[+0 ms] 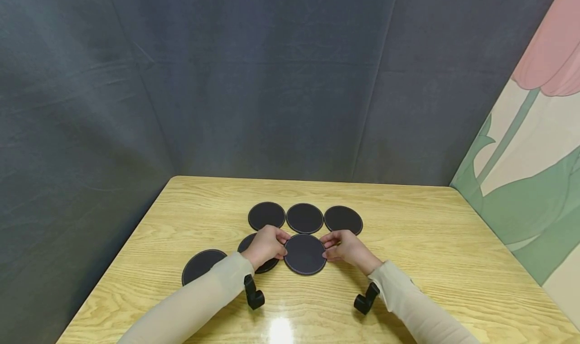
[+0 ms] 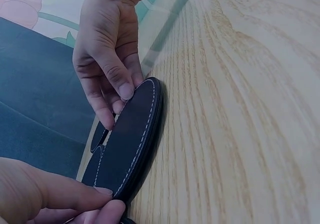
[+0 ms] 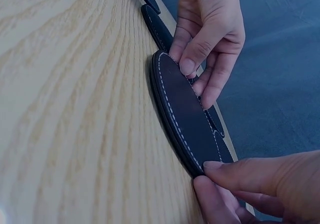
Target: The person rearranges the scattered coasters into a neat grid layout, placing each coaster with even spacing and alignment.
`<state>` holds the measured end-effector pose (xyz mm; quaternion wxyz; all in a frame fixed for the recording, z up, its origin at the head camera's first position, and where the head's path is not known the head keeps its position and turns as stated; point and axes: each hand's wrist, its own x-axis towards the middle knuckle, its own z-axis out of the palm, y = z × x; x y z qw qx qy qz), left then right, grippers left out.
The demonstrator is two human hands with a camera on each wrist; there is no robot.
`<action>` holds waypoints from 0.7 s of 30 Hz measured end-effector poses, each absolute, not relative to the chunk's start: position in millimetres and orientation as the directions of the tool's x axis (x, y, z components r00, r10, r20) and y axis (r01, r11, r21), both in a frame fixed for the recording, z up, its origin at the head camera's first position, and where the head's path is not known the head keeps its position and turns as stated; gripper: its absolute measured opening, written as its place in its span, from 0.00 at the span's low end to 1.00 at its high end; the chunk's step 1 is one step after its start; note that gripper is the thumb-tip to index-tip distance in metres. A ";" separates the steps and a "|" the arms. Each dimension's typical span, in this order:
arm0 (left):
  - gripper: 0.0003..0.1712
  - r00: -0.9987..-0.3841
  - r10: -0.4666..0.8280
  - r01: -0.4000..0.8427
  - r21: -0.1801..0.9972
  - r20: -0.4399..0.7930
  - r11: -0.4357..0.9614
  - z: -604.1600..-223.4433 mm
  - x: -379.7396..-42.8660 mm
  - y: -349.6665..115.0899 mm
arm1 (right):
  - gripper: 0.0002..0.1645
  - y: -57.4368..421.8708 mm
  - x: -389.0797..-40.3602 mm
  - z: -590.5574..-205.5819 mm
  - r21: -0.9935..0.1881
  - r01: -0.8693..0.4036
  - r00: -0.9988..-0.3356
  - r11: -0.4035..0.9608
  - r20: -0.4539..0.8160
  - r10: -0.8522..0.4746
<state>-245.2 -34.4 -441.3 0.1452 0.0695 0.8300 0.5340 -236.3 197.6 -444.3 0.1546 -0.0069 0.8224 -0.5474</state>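
A round black leather coaster [image 1: 305, 254] with pale stitching around its rim lies between both hands at mid-table. My left hand [image 1: 265, 246] pinches its left edge between thumb and fingers; in the left wrist view the thumb rests on top of the rim. At the opposite edge my right hand [image 1: 349, 248] does the same, its thumb on the rim in the right wrist view. Seen from the side, the held coaster's edge [image 3: 172, 124] looks doubled; I cannot tell whether two are stacked. Another black coaster [image 1: 266, 267] is partly covered by my left hand.
Behind the hands, a left coaster [image 1: 267, 216], a middle coaster [image 1: 305, 218] and a right coaster [image 1: 343, 219] form a row. A further coaster [image 1: 202, 264] lies left, partly behind the sleeve. The wooden table [image 1: 430, 263] meets a dark curtain [image 1: 272, 82] at the back.
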 end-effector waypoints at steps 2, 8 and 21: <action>0.22 -0.948 0.272 -0.039 0.907 -0.167 0.420 -441.2 -245.6 -34.3 | 0.22 197.7 -236.6 -444.3 -0.903 0.161 -0.952 0.400 -0.249 -0.180; 0.22 -0.946 0.278 -0.037 0.905 -0.168 0.423 -441.1 -246.9 -34.2 | 0.22 198.2 -237.2 -444.9 -0.904 0.148 -0.953 0.401 -0.239 -0.187; 0.22 -0.952 0.262 -0.023 0.889 -0.160 0.458 -442.7 -248.9 -30.6 | 0.22 199.2 -237.9 -445.3 -0.906 0.121 -0.952 0.406 -0.222 -0.211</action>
